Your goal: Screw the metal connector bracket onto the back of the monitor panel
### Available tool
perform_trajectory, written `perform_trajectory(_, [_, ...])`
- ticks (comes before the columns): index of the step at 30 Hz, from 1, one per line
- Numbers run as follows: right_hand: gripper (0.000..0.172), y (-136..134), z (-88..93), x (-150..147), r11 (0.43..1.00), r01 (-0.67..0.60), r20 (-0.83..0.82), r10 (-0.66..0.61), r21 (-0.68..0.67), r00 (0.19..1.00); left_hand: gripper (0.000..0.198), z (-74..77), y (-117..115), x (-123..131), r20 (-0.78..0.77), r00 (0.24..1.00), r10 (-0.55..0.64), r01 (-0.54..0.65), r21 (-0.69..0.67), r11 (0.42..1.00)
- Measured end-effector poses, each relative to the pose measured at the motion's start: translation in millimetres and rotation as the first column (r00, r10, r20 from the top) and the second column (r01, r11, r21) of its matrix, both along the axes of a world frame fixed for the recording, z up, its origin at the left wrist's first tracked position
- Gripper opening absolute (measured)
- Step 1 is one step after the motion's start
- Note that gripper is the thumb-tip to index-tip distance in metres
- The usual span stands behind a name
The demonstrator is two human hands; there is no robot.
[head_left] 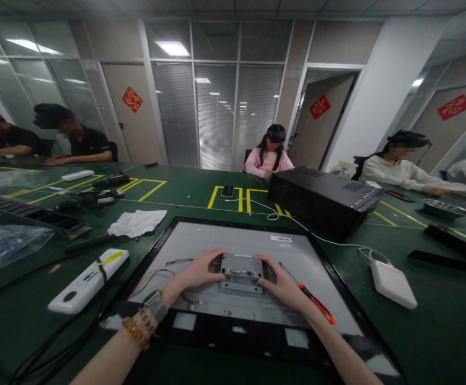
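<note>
A small grey metal box with video ports (241, 266) is held between my two hands over the back of a flat display panel (225, 235). My left hand (204, 267) grips its left side, thumb toward me and fingers behind. On the right side, my right hand (279, 280) holds it the same way. Whether the box rests on the panel or is just above it, I cannot tell. Thin wires (153, 275) lie on the panel left of the box. An orange-handled screwdriver (317, 303) lies on the panel beside my right forearm.
Left of the panel are a white device (88, 280) with a strap, black cables and a crumpled white cloth (139, 223). A large black case (325, 198) stands behind the panel's right corner. A white power bank (393, 283) with a cable lies right. Other people sit across the table.
</note>
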State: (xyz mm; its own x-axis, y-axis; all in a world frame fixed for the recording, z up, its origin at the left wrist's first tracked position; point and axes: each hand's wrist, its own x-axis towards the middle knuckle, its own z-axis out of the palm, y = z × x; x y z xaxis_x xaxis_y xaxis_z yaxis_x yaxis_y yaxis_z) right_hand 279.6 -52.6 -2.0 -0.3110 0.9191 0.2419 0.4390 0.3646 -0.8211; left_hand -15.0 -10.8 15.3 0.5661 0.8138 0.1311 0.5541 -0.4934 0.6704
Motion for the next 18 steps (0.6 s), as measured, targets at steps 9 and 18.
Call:
perform_trajectory(9, [0.051, -1.6, 1.4, -2.8, 0.999, 0.04, -0.007, -0.04, -0.014, 0.999, 0.066, 2.8, -2.1, -0.2, 0.015, 1.0, 0.021, -0.02, -0.042, 0.999])
perform_trajectory(18, [0.05, -2.9, 4.3, -5.6, 0.996, 0.076, -0.002, -0.076, -0.04, 0.997, 0.068, 6.2, -3.7, 0.6, 0.015, 0.999, 0.043, -0.042, -0.074, 0.996])
